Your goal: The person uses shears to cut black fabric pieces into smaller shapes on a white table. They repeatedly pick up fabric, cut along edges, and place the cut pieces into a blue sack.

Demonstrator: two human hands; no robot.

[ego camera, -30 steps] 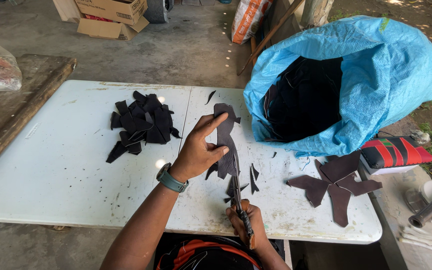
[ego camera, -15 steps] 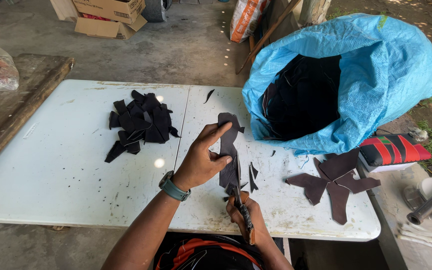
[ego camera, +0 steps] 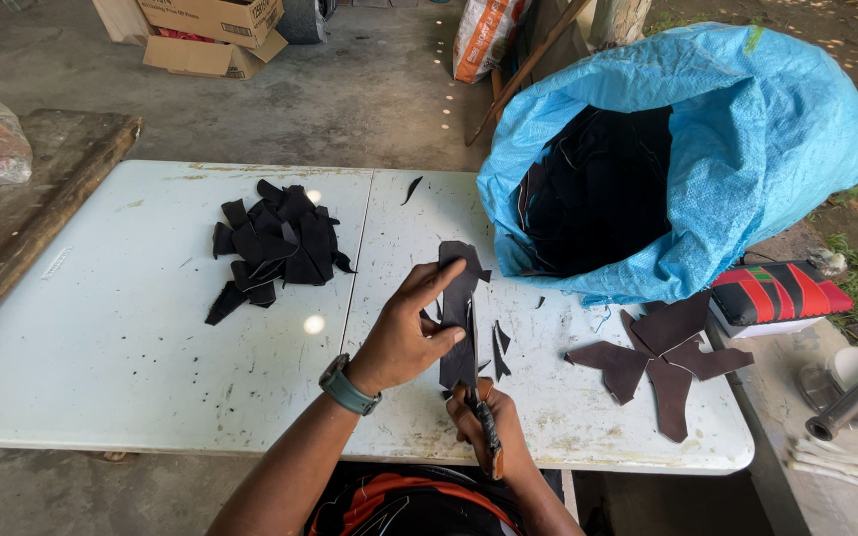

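now: cutting a dark strip at the near edge

your left hand (ego camera: 404, 342) lies on a long dark leather strip (ego camera: 459, 298) on the white counter (ego camera: 101, 347), fingers (ego camera: 439, 278) stretched flat along it and pinning it down, not curled round it. your right hand (ego camera: 489, 427) sits at the counter's near edge, clenched round the handles of a pair of scissors (ego camera: 479, 402), whose blades meet the strip's lower end. small dark slivers (ego camera: 500, 342) lie just beside the strip on its right. to the left, a heap of black offcuts (ego camera: 275, 243) sits well apart, with bare counter between it and your left hand. to the right, brown cut pieces (ego camera: 662, 357) lie close to the far right edge, and an open blue sack (ego camera: 687, 149) stands on the counter's back right corner, its lip near the strip's top.
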